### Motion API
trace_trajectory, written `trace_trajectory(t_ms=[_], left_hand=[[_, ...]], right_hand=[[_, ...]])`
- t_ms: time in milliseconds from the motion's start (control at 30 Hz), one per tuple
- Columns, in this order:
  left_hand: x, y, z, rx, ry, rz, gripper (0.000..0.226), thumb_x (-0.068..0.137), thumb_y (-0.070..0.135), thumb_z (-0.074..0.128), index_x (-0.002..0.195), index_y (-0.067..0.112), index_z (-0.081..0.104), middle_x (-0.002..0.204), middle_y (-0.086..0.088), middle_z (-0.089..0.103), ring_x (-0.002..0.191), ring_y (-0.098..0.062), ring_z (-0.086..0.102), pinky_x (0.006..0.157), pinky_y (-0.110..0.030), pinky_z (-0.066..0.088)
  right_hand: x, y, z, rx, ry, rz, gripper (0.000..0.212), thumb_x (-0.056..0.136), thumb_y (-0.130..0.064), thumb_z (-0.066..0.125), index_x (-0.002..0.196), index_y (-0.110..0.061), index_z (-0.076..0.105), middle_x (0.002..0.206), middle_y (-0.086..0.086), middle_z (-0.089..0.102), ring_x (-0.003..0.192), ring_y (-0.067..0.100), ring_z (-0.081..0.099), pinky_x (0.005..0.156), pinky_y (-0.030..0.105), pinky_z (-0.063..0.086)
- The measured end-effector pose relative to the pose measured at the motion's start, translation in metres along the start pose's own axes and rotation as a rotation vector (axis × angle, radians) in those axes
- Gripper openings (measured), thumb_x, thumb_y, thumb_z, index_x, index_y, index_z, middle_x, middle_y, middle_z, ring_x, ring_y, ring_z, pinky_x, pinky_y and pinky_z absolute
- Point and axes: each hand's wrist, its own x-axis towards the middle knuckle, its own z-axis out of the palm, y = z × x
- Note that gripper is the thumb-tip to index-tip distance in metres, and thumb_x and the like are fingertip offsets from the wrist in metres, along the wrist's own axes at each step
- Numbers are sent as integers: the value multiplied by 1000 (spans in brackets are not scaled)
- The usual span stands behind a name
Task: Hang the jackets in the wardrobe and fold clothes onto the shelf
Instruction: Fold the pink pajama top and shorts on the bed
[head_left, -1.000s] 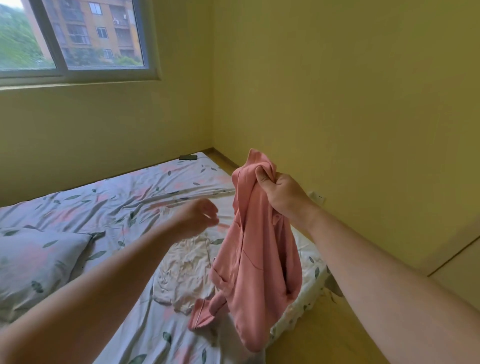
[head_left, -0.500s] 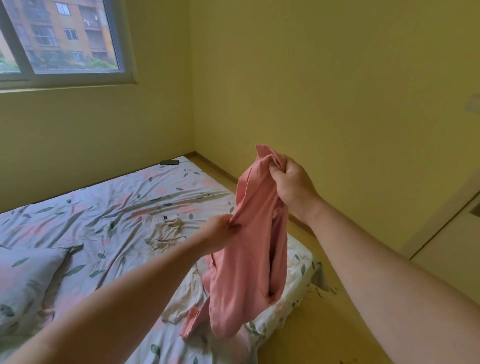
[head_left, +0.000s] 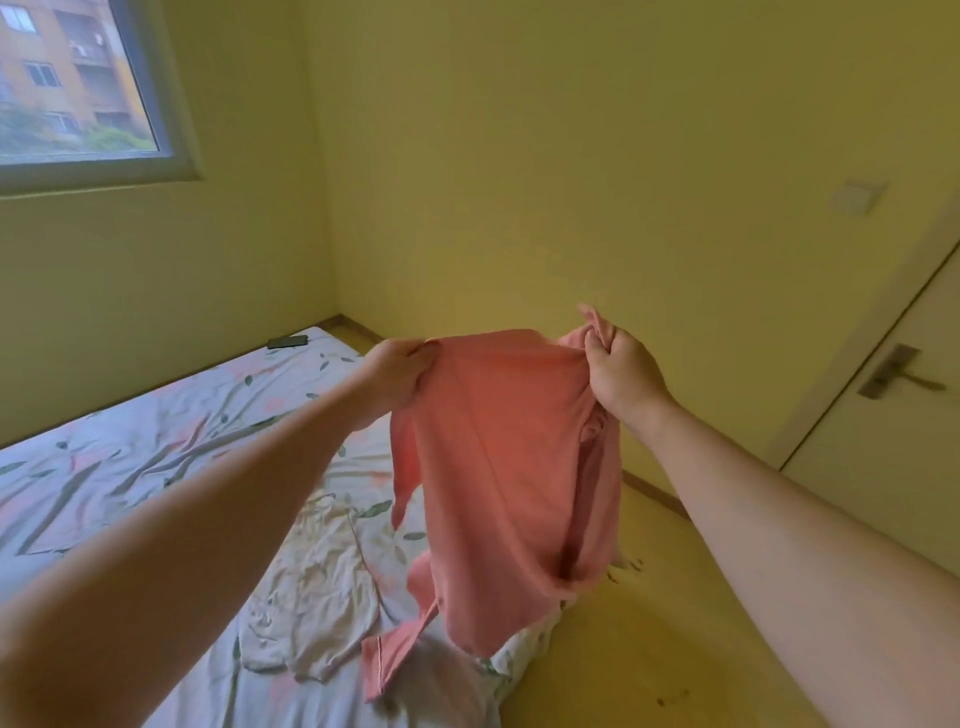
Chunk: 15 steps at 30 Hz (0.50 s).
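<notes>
On the bed (head_left: 130, 467) lies a cream garment (head_left: 311, 597); the left hand (head_left: 389, 379) grips 1 top corner of a pink shirt (head_left: 509, 467) spread in mid-air above the bed's edge, the right hand (head_left: 621, 371) with its grip closed on the other

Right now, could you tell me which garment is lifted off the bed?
The pink top, held by the left hand and right hand; the cream garment lies on the bed.

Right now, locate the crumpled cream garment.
The crumpled cream garment lies lower centre in the head view, on the floral bed sheet, left of the hanging pink top.
</notes>
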Motion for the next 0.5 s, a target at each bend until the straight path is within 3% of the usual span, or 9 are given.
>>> trace_trajectory(t_ms=[100,200,267,333,367,433,500], left_hand=[[1,36,3,-31,14,82,34,103,33,54,86,7,69,67,-2,49,63,-17,42,59,-30,32],[-2,72,9,-54,-34,177,30,101,32,58,94,8,75,77,-3,61,69,-16,51,65,-30,41],[-6,87,14,-57,-74,214,30,99,35,59,96,9,76,79,-3,65,71,-17,54,68,-31,45],[-11,98,22,-20,-127,249,30,99,37,60,90,13,76,76,-1,63,69,-15,53,66,-30,42],[-14,102,25,-16,-149,266,29,99,37,60,84,18,76,73,1,62,67,-13,52,64,-29,42],[-18,108,30,-26,-176,305,30,98,37,62,73,27,73,66,8,62,63,-10,52,62,-28,42],[-19,110,32,-29,-189,322,29,96,38,65,70,29,73,63,12,62,61,-8,53,61,-26,45]], right_hand=[[2,8,-4,-70,-54,43,31,105,-32,37,99,-28,67,106,-36,58,110,4,59,92,27,45],[-3,8,-8,-186,-130,130,29,94,-35,44,118,-30,60,124,-15,63,115,17,62,94,37,51],[-7,3,-11,-192,-194,154,63,79,-37,58,141,-29,46,135,-3,54,115,23,61,85,38,55],[-10,-8,-10,25,-299,116,78,76,-16,63,148,-33,39,144,-6,44,128,22,51,76,28,54],[-11,-14,-9,195,-366,106,77,77,-3,60,146,-33,44,145,-6,47,131,20,47,79,25,51],[-10,-17,-5,374,-441,106,57,75,1,59,125,-25,63,121,3,67,113,20,57,88,33,46],[-11,-18,-3,365,-427,110,31,70,-10,61,100,-13,69,93,7,67,89,21,61,84,39,45]])
